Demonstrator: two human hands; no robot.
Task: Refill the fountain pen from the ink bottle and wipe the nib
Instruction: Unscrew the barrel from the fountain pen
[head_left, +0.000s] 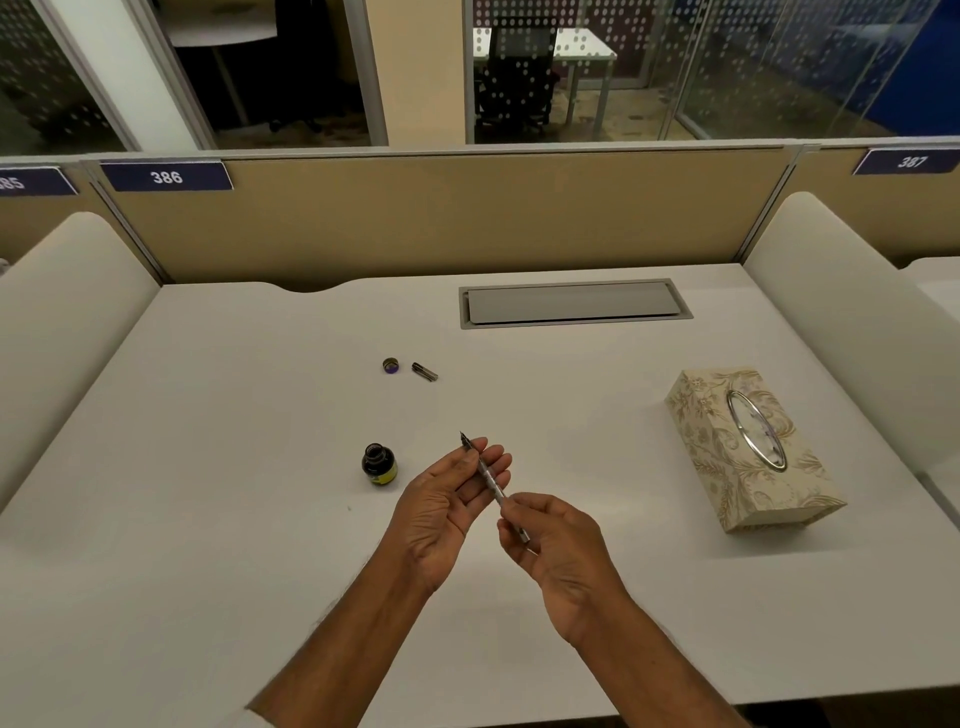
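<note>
The pen (489, 480) is held in the air above the counter (208, 519), low and near its middle, slanting with the nib (463, 440) pointing up and away and the rear end toward the person. Both hands are clamped on it. The left hand (447, 504) lies palm up with its fingers nearly straight; the front of the pen rests across them and the thumb presses it just behind the nib. The right hand (563, 551) pinches the rear end between thumb and fingertips, its other fingers loosely curled. The 2 hands are close together, almost touching where the pen passes between them. Just left of the left hand the ink bottle (379, 464) stands upright on the counter with its mouth uncovered, dark ink inside and a yellow label on its side. Farther back lie the bottle cap (390, 365) and, just to its right and apart from it, a short dark pen part (425, 371); whether that is the cap or the barrel I cannot tell. Well to the right sits a floral tissue box (753, 447) with an oval opening on top. A grey hatch (574, 304) is set into the counter near the back edge. Behind it runs a tan partition (441, 218) with labels 386 (166, 176) and 387 (911, 162).
</note>
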